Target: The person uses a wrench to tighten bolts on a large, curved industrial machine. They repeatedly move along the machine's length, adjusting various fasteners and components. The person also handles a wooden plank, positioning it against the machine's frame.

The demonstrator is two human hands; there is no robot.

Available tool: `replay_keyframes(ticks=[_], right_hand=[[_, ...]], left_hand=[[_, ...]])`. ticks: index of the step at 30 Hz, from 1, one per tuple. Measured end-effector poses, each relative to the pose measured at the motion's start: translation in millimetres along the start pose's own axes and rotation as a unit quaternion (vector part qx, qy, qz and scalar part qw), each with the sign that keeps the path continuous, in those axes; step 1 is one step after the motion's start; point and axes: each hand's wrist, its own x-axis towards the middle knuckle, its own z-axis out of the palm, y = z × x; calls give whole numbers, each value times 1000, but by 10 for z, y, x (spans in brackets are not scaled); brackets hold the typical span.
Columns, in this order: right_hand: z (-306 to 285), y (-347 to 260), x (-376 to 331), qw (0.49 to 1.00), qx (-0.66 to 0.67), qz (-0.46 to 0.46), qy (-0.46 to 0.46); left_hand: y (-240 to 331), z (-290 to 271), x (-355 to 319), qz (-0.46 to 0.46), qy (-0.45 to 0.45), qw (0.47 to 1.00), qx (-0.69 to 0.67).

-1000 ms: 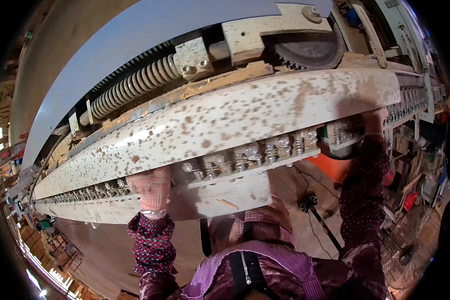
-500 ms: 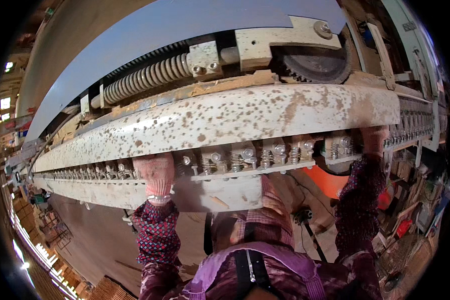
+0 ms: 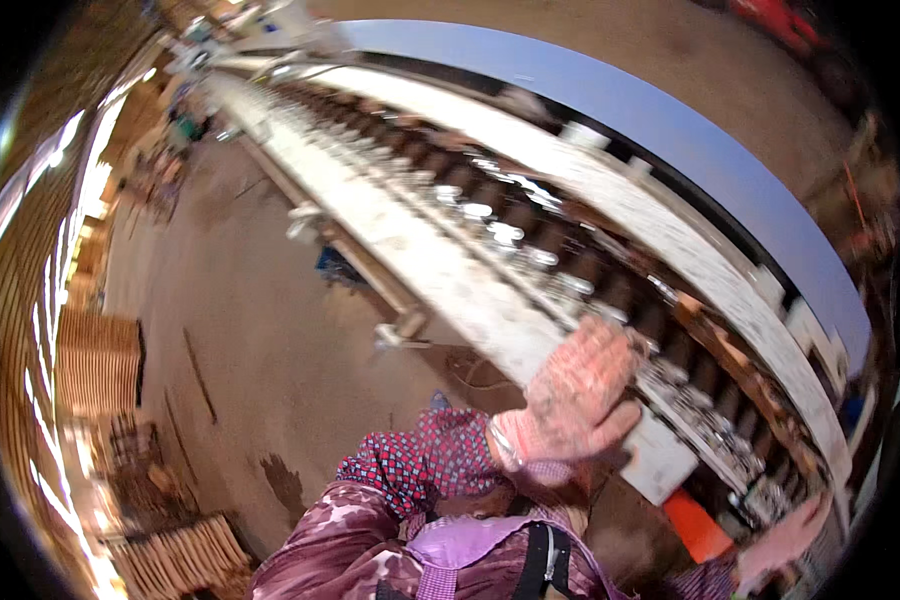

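Observation:
My left hand (image 3: 575, 395), in a pinkish work glove, lies over the edge of a long white metal ledge (image 3: 425, 265), beside a row of bolts and springs (image 3: 505, 235). Its fingers are stretched out and the thumb stands apart, with nothing seen in the grasp. Low at the right rim, my right hand (image 3: 785, 545), also gloved, is near the machine's near end. Its fingers are smeared and cut by the dark rim, so what they do cannot be made out. A white beam (image 3: 625, 165) runs along the machine behind the bolts.
A blue-grey panel (image 3: 610, 95) curves along the machine's far side. Below its near end sits an orange part (image 3: 698, 525). Stacks of thin boards (image 3: 98, 362) stand on the floor at left. A bracket (image 3: 400, 330) juts from the machine's near side.
The view has swung toward the machine's left length. My left hand, earlier with its fingers hidden under the white beam, now lies on the ledge. My right hand shows farther down at the right.

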Motion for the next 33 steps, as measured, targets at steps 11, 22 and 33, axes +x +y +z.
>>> replay_keyframes(ticks=[11,22,33], right_hand=[[1177,-4999,-3212,766,443,-15,-466],[2310,-7467,-5111,603,382,-128,-689],[4027,-9757,-6404,640,272,-39,-718]], left_hand=[[-1558,-3552,-2660,-210,60,969,118],[-2982,-5441,-4480,-412,142,858,271],[-5516,-7273,-5389,-470,71,839,266]])
